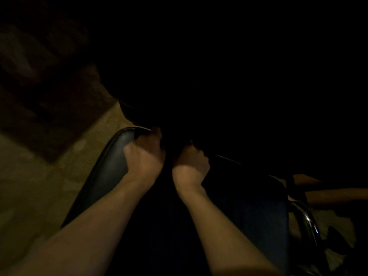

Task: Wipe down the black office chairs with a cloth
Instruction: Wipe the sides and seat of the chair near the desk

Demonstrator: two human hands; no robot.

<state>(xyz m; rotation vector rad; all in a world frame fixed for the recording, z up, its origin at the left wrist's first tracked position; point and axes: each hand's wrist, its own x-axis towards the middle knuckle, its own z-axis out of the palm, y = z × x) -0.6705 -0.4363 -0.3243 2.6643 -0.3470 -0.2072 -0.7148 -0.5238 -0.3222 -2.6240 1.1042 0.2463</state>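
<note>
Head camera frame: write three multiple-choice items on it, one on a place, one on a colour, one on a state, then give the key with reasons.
1. Where does the left hand sit?
A. on the top edge of the chair back
B. flat on the floor
C. on the chrome chair frame at the right

2. What colour is the padded chair back?
A. white
B. black
C. red

3. How do the fingers of the right hand lie?
A. spread flat and straight
B. curled inward
C. pointing up at the camera

Key: 1 A, the hand's fingers wrap over the glossy top rim, far from the chrome frame. 2 B, the padding shows dark and shiny against the tan carpet. 3 B, the knuckles are bent into a fist shape; what they hold is lost in the dark, and no cloth can be made out.
</note>
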